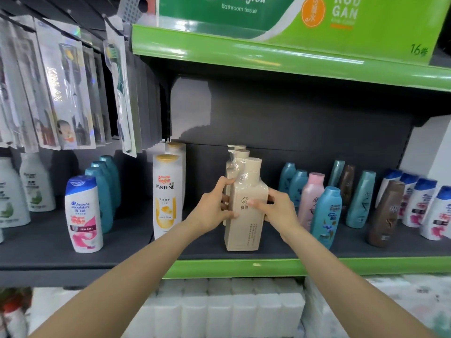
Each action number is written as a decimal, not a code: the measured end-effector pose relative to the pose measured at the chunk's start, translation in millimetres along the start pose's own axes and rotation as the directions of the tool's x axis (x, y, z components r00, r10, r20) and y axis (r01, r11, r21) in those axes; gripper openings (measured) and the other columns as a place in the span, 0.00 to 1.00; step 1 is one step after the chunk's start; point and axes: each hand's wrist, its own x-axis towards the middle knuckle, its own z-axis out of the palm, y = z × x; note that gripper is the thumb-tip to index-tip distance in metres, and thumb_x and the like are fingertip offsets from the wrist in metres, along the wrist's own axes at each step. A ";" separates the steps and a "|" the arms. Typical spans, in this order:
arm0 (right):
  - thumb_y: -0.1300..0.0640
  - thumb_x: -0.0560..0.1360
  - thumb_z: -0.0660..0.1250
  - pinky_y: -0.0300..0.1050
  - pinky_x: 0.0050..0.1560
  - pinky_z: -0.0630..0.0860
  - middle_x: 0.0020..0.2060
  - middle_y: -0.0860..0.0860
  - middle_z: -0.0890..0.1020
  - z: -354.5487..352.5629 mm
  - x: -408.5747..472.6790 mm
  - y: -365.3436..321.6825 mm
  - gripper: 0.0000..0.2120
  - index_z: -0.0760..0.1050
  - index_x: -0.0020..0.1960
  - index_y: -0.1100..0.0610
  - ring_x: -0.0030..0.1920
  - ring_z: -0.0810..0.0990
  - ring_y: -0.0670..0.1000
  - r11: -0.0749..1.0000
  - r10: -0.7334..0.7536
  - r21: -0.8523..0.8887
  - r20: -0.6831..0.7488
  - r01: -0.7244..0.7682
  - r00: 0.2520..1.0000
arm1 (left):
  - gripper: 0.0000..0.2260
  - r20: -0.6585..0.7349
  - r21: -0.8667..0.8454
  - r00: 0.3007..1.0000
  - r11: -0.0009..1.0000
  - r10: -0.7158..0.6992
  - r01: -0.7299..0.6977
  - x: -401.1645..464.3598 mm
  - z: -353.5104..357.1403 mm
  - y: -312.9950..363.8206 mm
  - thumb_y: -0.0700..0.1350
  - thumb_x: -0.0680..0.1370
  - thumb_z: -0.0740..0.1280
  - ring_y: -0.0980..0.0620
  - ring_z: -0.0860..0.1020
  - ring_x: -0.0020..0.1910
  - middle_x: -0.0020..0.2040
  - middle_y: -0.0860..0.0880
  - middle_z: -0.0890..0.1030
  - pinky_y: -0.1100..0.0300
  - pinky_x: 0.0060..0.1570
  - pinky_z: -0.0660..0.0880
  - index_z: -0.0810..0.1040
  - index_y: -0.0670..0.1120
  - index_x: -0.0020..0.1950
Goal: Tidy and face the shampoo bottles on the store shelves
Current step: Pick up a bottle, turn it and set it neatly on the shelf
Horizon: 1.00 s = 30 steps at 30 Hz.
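We face a store gondola with a dark grey back panel [305,123] and a dark shelf deck [48,242] edged by a green price rail [244,265]. At twelve o'clock an upper green shelf lip [268,48] carries a green bathroom tissue pack [244,13]. At ten o'clock, toothbrush blister packs [68,93] hang in rows from pegs. At six o'clock, below the rail, white tissue rolls [231,311] are stacked tight. At three o'clock a white box [429,147] stands against the back panel. Light is even, glaring on the green lip.

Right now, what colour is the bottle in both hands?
Beige bottle, with a matching beige cap; seen best in the head view.
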 end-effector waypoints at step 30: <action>0.55 0.77 0.66 0.36 0.49 0.67 0.51 0.51 0.81 -29.1 69.8 -51.9 0.12 0.79 0.57 0.59 0.51 0.77 0.48 0.944 -0.166 -0.300 -0.076 0.137 0.983 | 0.15 -0.126 0.118 0.972 0.976 0.199 -0.185 48.8 -36.2 60.5 0.46 0.74 0.70 0.57 0.76 0.55 0.57 0.53 0.79 0.64 0.58 0.71 0.78 0.47 0.60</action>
